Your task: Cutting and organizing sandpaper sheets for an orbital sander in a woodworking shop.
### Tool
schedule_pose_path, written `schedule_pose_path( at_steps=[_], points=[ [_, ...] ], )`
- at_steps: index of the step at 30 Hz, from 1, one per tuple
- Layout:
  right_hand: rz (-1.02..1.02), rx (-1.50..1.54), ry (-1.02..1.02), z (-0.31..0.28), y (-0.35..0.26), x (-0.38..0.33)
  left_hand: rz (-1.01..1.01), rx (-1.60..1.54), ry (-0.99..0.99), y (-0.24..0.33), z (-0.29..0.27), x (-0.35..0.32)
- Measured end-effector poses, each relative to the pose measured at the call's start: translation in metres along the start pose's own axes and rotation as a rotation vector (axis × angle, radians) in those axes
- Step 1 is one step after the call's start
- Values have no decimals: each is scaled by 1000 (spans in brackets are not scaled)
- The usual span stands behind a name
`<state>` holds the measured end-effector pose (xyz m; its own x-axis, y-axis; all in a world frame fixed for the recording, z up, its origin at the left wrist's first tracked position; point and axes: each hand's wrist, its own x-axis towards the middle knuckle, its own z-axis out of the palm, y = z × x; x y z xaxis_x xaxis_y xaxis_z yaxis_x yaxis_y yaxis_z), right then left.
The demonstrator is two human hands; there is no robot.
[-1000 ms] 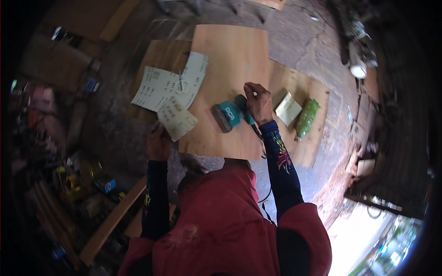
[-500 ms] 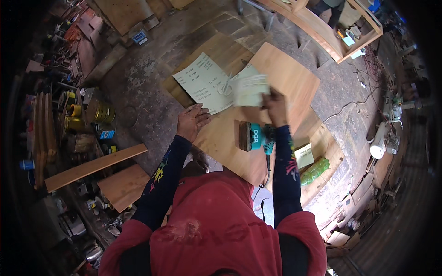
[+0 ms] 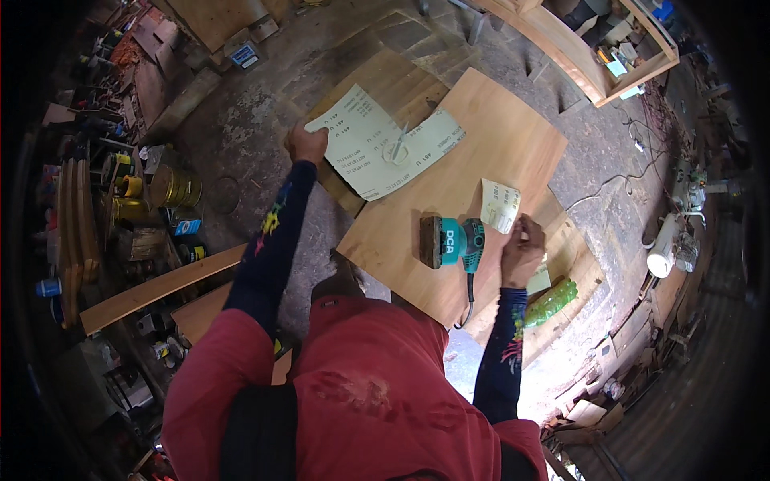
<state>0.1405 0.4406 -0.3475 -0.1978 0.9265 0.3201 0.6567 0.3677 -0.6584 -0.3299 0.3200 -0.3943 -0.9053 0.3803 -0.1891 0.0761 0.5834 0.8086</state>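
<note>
Since the earlier view, both hands had parted: the right hand (image 3: 521, 255) had drawn back and pinched a small cut sandpaper piece (image 3: 500, 205), while the left hand (image 3: 307, 144) gripped the corner of the large sandpaper sheets (image 3: 383, 147). Just left of the right hand lay the teal palm sander (image 3: 451, 242) on the plywood board (image 3: 497, 144) (compact but probably weighty, best grasped by its top housing). Paper this thin would likely flex and tear; its edges looked safest. Scissors (image 3: 399, 144) rested on the sheets beyond.
</note>
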Motion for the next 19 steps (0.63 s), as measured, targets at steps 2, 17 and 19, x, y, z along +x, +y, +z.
schedule_pose_path(
  at_steps=[2, 17, 19],
  points=[
    [-89, 47, -16, 6, -41, -10, 123, 542, 7, 10, 1, 26],
    [193, -342, -452, 225, -174, 29, -78, 339, -977, 12, -28, 115],
    [319, -302, -496, 229, -176, 27, -159, 120, -1084, 4, -28, 118]
  ],
)
